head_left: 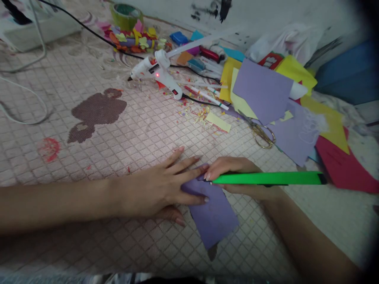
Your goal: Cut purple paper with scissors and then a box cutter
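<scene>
A small piece of purple paper (216, 215) lies on the patterned tablecloth near the front. My left hand (174, 185) rests flat over its left side, fingers spread and pointing right. In my right hand (233, 173) is a bright green pen-like tool (272, 178), its dark tip touching the upper part of the paper close to my left fingertips. The tool's green body extends to the right past my wrist.
Behind the hands lie a white glue gun (166, 75) with a lit red light, paper scraps, gold-handled scissors (262, 134) and coloured sheets (263, 90). A green tape roll (127, 15) stands at the back; cables (44, 47) run along the left.
</scene>
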`<action>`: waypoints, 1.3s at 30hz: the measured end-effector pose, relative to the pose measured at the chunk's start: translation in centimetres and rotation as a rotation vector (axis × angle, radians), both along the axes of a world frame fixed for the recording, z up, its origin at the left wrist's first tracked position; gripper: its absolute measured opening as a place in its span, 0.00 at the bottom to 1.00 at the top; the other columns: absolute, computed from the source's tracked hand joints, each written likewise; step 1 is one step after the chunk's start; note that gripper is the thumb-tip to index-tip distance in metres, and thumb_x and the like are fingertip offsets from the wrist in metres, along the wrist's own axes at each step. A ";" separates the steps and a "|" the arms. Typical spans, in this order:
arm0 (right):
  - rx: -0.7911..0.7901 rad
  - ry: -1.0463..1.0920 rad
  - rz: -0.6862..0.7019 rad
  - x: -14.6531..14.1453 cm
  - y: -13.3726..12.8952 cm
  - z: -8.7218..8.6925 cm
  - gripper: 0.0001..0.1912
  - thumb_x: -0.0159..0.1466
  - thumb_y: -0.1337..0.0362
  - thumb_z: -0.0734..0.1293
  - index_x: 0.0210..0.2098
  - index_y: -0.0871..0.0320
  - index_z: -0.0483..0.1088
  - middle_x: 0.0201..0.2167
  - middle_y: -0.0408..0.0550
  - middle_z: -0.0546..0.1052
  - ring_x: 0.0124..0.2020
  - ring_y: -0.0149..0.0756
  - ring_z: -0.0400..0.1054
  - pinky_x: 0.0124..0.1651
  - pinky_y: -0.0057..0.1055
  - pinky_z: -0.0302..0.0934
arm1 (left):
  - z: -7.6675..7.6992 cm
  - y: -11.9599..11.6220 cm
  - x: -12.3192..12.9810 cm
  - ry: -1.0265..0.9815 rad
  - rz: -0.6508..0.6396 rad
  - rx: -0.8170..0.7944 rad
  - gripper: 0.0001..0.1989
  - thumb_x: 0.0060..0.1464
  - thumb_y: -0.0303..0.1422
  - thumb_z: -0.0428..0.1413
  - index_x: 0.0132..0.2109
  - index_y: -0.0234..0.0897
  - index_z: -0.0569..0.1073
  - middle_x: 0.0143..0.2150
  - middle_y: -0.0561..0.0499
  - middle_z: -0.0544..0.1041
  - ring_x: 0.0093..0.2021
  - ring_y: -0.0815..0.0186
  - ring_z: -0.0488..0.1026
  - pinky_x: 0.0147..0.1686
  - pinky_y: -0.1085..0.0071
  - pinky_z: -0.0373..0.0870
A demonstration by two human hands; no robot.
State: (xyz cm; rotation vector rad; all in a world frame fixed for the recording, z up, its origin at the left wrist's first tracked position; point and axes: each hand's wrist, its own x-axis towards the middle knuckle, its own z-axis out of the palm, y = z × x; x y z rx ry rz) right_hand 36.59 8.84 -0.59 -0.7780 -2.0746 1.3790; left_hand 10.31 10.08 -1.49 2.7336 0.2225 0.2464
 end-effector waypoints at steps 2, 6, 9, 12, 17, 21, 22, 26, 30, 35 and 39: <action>-0.003 0.005 0.002 0.0 0.0 -0.1 0.10 0.62 0.65 0.67 0.44 0.57 0.73 0.41 0.48 0.77 0.46 0.35 0.70 0.49 0.34 0.63 | 0.1 0.0 0.0 0.010 0.004 -0.001 0.25 0.54 0.45 0.57 0.59 0.49 0.66 0.68 0.42 0.51 0.67 0.44 0.45 0.62 0.40 0.38; 0.002 0.008 0.006 0.0 0.1 -0.2 0.10 0.62 0.66 0.67 0.44 0.57 0.73 0.40 0.48 0.77 0.45 0.35 0.70 0.49 0.33 0.63 | 0.2 -0.1 0.1 0.029 0.005 0.002 0.25 0.55 0.45 0.56 0.59 0.49 0.66 0.68 0.40 0.52 0.67 0.42 0.45 0.61 0.38 0.38; 0.004 0.000 0.010 0.1 0.1 -0.2 0.10 0.62 0.65 0.67 0.43 0.58 0.73 0.40 0.48 0.77 0.44 0.35 0.71 0.49 0.34 0.63 | 0.3 -0.2 0.1 0.032 0.010 -0.001 0.24 0.55 0.45 0.56 0.58 0.49 0.66 0.67 0.40 0.53 0.67 0.43 0.45 0.61 0.37 0.39; 0.011 0.012 0.013 0.1 0.1 -0.3 0.10 0.62 0.64 0.67 0.43 0.58 0.73 0.39 0.48 0.77 0.44 0.35 0.71 0.48 0.34 0.64 | 0.4 -0.2 0.1 0.019 0.017 -0.010 0.24 0.55 0.43 0.57 0.58 0.49 0.66 0.67 0.42 0.53 0.67 0.43 0.45 0.61 0.38 0.39; 0.000 0.003 0.014 0.1 0.0 -0.2 0.10 0.62 0.65 0.66 0.44 0.58 0.73 0.40 0.49 0.77 0.45 0.37 0.70 0.48 0.35 0.63 | 0.6 -0.2 0.1 0.037 0.019 -0.004 0.24 0.54 0.42 0.58 0.58 0.49 0.66 0.67 0.42 0.54 0.67 0.44 0.45 0.61 0.37 0.39; 0.014 -0.021 0.014 -0.1 -0.1 0.3 0.10 0.62 0.65 0.66 0.44 0.57 0.73 0.40 0.49 0.77 0.44 0.36 0.70 0.48 0.34 0.63 | 0.8 -0.7 0.3 0.034 0.050 -0.003 0.24 0.53 0.42 0.59 0.57 0.49 0.67 0.67 0.43 0.55 0.67 0.43 0.47 0.61 0.36 0.39; 0.018 -0.026 0.024 -0.1 -0.1 0.3 0.10 0.63 0.64 0.66 0.44 0.58 0.73 0.40 0.49 0.77 0.44 0.36 0.70 0.48 0.34 0.63 | 0.8 -0.8 0.4 0.027 0.061 -0.004 0.25 0.52 0.42 0.60 0.57 0.49 0.67 0.67 0.43 0.55 0.67 0.43 0.47 0.60 0.36 0.39; 0.004 -0.021 0.045 0.0 0.1 0.3 0.11 0.63 0.63 0.66 0.44 0.58 0.73 0.41 0.49 0.77 0.45 0.36 0.70 0.48 0.34 0.63 | 0.6 -1.0 0.5 0.017 0.079 0.000 0.26 0.52 0.43 0.60 0.57 0.48 0.67 0.67 0.41 0.54 0.66 0.41 0.49 0.60 0.36 0.40; -0.026 0.014 0.045 0.1 0.3 0.0 0.11 0.63 0.64 0.66 0.44 0.58 0.73 0.40 0.49 0.77 0.44 0.36 0.70 0.48 0.34 0.63 | 0.4 -0.4 0.3 0.019 0.029 0.001 0.25 0.55 0.45 0.56 0.59 0.48 0.65 0.67 0.40 0.53 0.67 0.43 0.47 0.60 0.37 0.40; -0.010 0.018 0.032 0.1 0.3 -0.3 0.11 0.62 0.64 0.67 0.45 0.57 0.73 0.40 0.49 0.77 0.45 0.36 0.70 0.49 0.35 0.63 | 0.2 0.4 0.1 0.023 -0.033 -0.009 0.26 0.57 0.47 0.53 0.60 0.47 0.63 0.68 0.39 0.52 0.67 0.45 0.46 0.62 0.41 0.39; 0.006 -0.004 0.039 0.1 0.3 -0.2 0.11 0.62 0.65 0.67 0.45 0.57 0.73 0.41 0.49 0.77 0.46 0.36 0.70 0.50 0.34 0.64 | 0.3 0.4 0.2 0.033 -0.019 -0.017 0.26 0.57 0.47 0.52 0.60 0.47 0.63 0.68 0.40 0.52 0.68 0.46 0.46 0.63 0.42 0.39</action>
